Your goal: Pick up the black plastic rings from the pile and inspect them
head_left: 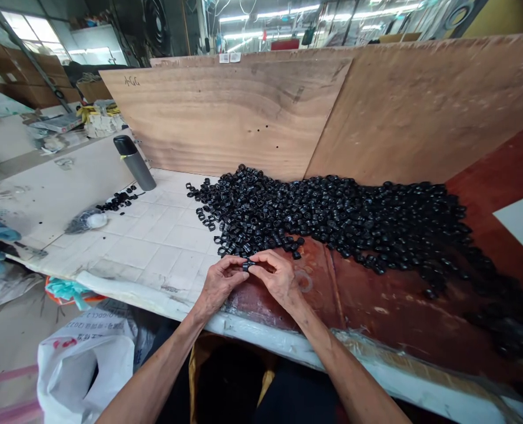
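Observation:
My left hand and my right hand meet at the table's front edge. Their fingertips pinch a small black plastic ring between them, partly hidden by the fingers. Just beyond the hands spreads a large heap of similar glossy black rings. It runs from the white tiled surface across a reddish-brown board towards the right. The nearest rings lie a short way past my fingertips.
Plywood panels stand behind the heap. A dark steel vacuum flask, a small cluster of black rings and a clear plastic bag lie left on the table. A white sack sits on the floor below the front edge.

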The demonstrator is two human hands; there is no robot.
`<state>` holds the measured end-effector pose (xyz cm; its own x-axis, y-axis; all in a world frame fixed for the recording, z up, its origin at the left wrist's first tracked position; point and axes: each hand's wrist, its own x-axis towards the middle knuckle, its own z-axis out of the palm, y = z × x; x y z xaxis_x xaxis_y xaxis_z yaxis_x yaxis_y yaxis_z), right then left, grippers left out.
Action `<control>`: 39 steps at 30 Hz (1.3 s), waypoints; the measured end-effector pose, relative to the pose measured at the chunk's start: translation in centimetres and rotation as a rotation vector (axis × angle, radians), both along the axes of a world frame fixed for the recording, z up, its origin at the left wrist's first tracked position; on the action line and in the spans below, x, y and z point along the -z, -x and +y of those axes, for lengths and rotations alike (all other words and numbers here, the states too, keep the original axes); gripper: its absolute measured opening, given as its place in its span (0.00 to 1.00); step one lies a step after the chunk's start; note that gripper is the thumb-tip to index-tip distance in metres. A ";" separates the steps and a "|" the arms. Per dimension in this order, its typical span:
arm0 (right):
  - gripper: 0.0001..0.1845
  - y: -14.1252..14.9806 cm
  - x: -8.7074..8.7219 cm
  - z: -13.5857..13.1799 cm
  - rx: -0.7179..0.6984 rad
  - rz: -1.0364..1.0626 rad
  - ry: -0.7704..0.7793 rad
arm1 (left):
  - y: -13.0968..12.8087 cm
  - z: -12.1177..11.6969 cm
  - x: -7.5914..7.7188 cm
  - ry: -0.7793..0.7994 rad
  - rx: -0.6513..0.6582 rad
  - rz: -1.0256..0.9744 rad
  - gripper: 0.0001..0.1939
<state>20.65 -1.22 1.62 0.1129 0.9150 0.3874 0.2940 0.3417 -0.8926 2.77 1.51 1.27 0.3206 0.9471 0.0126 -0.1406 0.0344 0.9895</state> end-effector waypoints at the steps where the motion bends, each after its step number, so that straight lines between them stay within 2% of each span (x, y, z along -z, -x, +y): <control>1: 0.05 0.0 0.0 0.0 0.003 -0.004 0.002 | -0.1 0.0 0.0 0.013 -0.001 -0.010 0.15; 9: 0.04 0.0 0.4 -0.2 -0.017 -0.052 -0.002 | -0.2 0.0 0.4 0.040 -0.021 -0.029 0.17; 13: 0.05 -0.1 0.1 -0.3 -0.045 -0.082 -0.027 | -0.2 0.0 0.6 -0.017 -0.006 0.018 0.17; 19: 0.09 0.2 0.4 -0.3 -0.017 -0.010 0.063 | -0.3 -0.1 0.4 -0.134 -0.045 0.037 0.14; 25: 0.10 0.4 0.6 -0.5 -0.006 -0.167 0.022 | -0.5 -0.2 0.2 -0.113 -0.021 0.014 0.12; 28: 0.08 0.1 0.1 -0.7 -0.052 -0.255 -0.051 | -0.5 -0.2 0.3 -0.107 -0.033 -0.008 0.12; 31: 0.08 -0.2 0.0 -0.7 -0.079 -0.290 -0.061 | -0.5 -0.2 0.4 -0.100 -0.045 -0.004 0.12; 33: 0.12 -0.2 0.4 -0.6 -0.050 -0.334 -0.043 | -0.5 -0.2 0.4 -0.100 -0.016 0.014 0.12; 36: 0.22 -0.1 0.7 -0.4 -0.016 -0.405 -0.018 | -0.5 -0.3 0.5 -0.098 0.034 0.021 0.12; 39: 0.22 0.1 0.4 -0.6 0.011 -0.347 0.031 | -0.7 -0.3 0.5 -0.048 0.025 -0.017 0.13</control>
<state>20.57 -1.80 1.23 -0.0105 0.9264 0.3763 0.5854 0.3108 -0.7488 3.42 1.16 0.72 0.3437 0.9369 0.0633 -0.1571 -0.0091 0.9875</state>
